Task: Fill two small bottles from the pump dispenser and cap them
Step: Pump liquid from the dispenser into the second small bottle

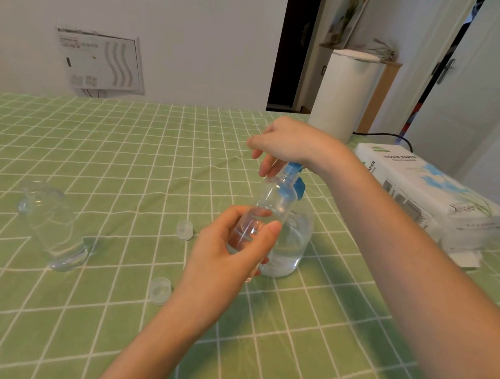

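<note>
Two small bottles here: the held bottle (275,197) and the standing bottle (55,226). Two loose caps, the far cap (184,230) and the near cap (160,290). One pump dispenser (295,241), one tissue pack (424,189), one white canister (341,94).

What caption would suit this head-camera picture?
Left hand holds a small bottle against the pump dispenser; right hand rests on its top.
</note>
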A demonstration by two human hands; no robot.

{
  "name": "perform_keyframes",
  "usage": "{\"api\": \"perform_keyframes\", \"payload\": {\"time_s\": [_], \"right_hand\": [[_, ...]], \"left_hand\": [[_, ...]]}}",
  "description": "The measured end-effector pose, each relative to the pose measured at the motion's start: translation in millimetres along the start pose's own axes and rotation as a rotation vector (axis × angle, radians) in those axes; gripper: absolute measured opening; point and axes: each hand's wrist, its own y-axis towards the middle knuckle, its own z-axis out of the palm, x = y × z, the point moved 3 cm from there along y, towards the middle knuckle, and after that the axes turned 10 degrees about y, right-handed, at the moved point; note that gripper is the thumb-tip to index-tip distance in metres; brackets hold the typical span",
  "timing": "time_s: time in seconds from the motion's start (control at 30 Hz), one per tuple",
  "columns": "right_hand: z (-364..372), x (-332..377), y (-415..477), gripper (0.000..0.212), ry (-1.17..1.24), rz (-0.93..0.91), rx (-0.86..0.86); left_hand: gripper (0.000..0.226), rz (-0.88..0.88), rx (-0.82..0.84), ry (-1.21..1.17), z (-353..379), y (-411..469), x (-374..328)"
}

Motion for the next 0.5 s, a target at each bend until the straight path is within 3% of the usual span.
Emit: {"api": "perform_keyframes", "payload": {"time_s": [0.5], "right_hand": [[12,-13,2,0.024,0.065,0.04,0.018]], "left_hand": [[0.036,-0.01,0.006,0.02,-1,-2,5]]}}
